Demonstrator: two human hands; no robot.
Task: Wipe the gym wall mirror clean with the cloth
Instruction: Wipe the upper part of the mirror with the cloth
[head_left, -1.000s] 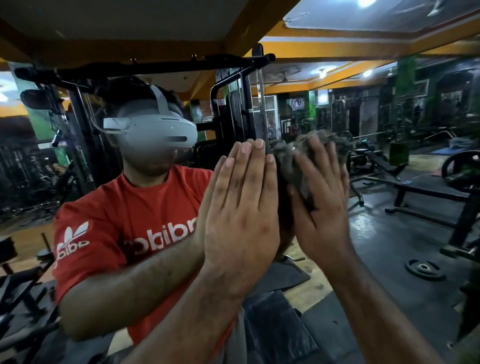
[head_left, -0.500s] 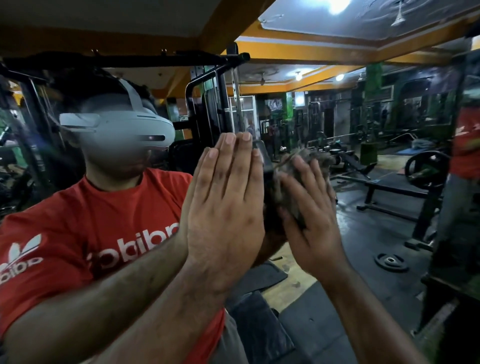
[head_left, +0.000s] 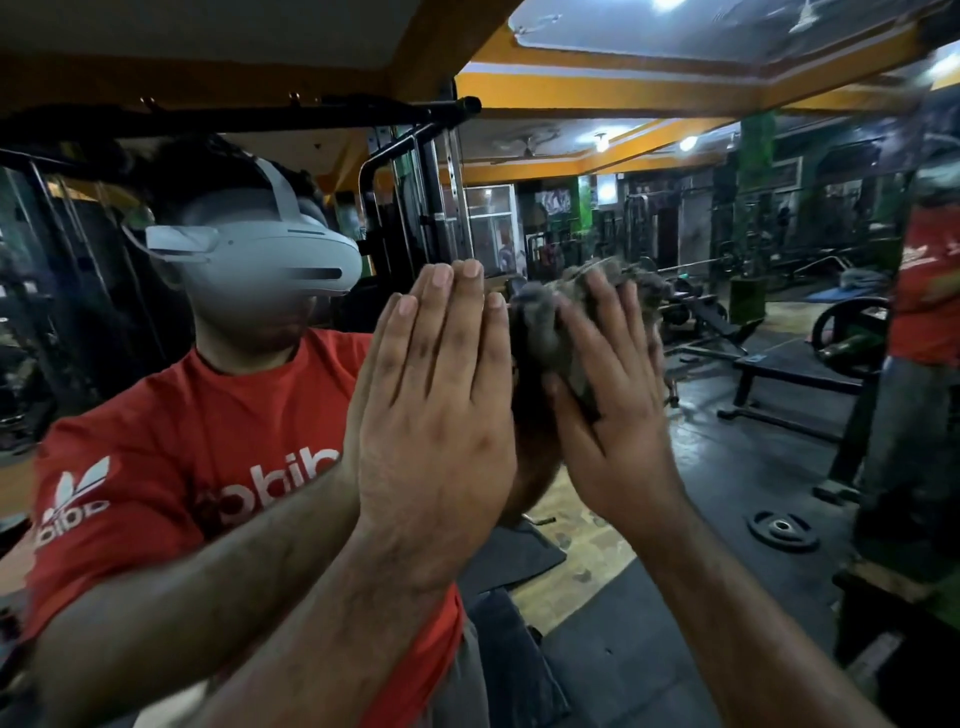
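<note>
The wall mirror (head_left: 727, 467) fills almost the whole view and shows my reflection in a red shirt and a white headset. My left hand (head_left: 441, 410) lies flat against the glass, fingers straight and together, meeting its own reflection. Just to its right, my right hand (head_left: 613, 395) presses a crumpled grey cloth (head_left: 550, 332) onto the mirror with spread, straight fingers. The cloth bulges out above and left of that hand; the rest is hidden under the palm.
Reflected in the mirror are gym racks (head_left: 410, 208), a bench (head_left: 800, 374), a weight plate (head_left: 783, 530) on the dark floor and orange ceiling beams. A second reflection of the red shirt shows at the right edge (head_left: 930, 291).
My view has shifted, so the reflection sits further left and lower. Both hands stay on the glass, the right one with the cloth having slid slightly.
</note>
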